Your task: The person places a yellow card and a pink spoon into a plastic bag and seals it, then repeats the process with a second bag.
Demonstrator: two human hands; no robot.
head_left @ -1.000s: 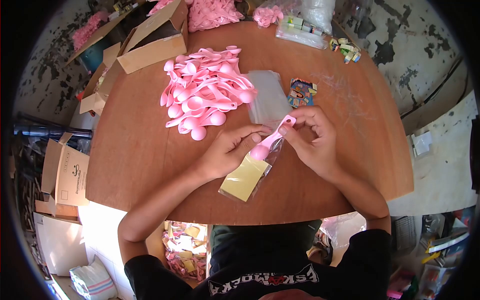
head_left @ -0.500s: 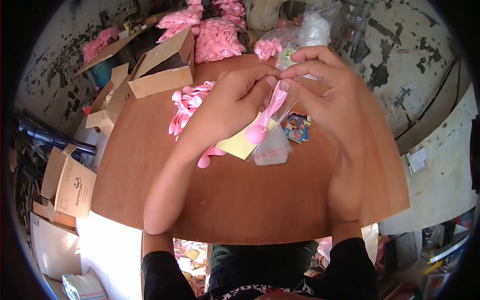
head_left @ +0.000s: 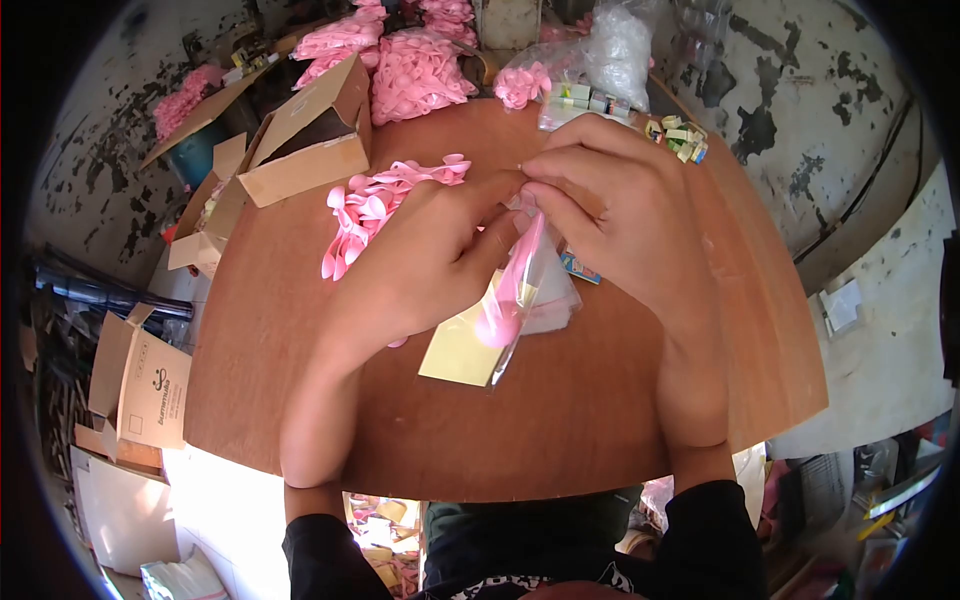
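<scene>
A clear plastic bag [head_left: 520, 300] hangs between my two hands, with a pink spoon-shaped piece [head_left: 497, 325] and part of a pale yellow card [head_left: 458, 348] seen through or against it. My left hand [head_left: 440, 240] pinches the bag's top edge from the left, its fingertips nearly touching those of my right hand. On the other side, my right hand [head_left: 610, 200] pinches the same top edge. Behind the bag lie a stack of clear bags [head_left: 556, 305] and a small blue printed card [head_left: 579, 268], partly covered. Loose pink pieces [head_left: 370, 205] lie beyond my left hand.
An open cardboard box [head_left: 305, 170] stands at the table's back left. Full bags of pink pieces [head_left: 420, 78] sit behind it. Small green and yellow packets [head_left: 682, 138] and a bag of clear plastic [head_left: 618, 55] are at the back right. Another box [head_left: 150, 385] stands left of the table.
The bag with the pink piece and yellow card has come lower and slightly left, held in both hands. The view has shifted, showing the small packets at the back right.
</scene>
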